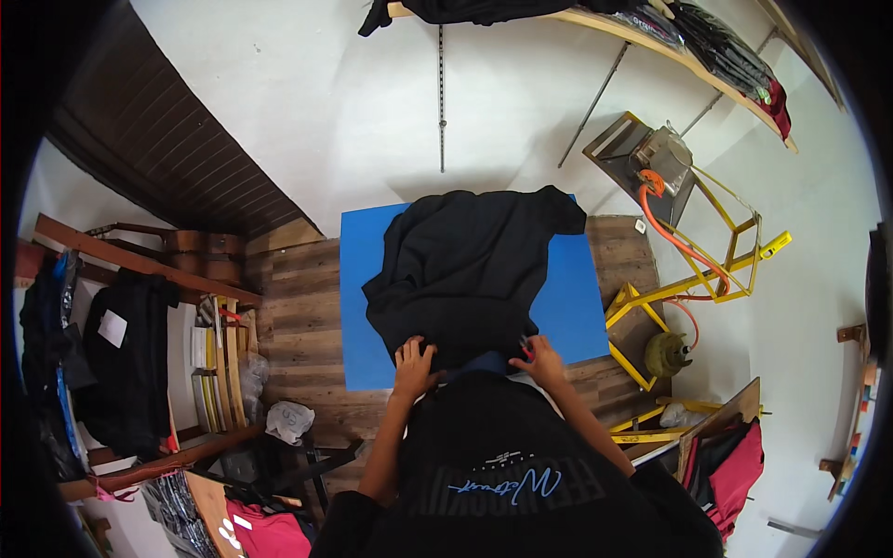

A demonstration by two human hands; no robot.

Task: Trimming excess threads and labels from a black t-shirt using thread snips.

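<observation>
A black cloth garment point(467, 265) lies spread and wrinkled over a blue tabletop point(572, 300), one sleeve-like end reaching past the far right edge. My left hand point(414, 364) rests with fingers apart on the garment's near left part. At its near right edge, my right hand point(543, 361) holds a small red-handled tool point(528, 351), partly hidden by the fingers; its exact kind cannot be told. A dark blue piece of cloth point(486, 363) shows between the hands, close against my body.
Shelves with folded dark clothing point(125, 349) stand at left. To the right are a yellow metal frame point(698, 279), an orange hose point(673, 240) and a gas cylinder point(666, 356). A wooden wall shelf point(628, 31) holds bagged garments. A white plastic bag point(289, 422) lies lower left.
</observation>
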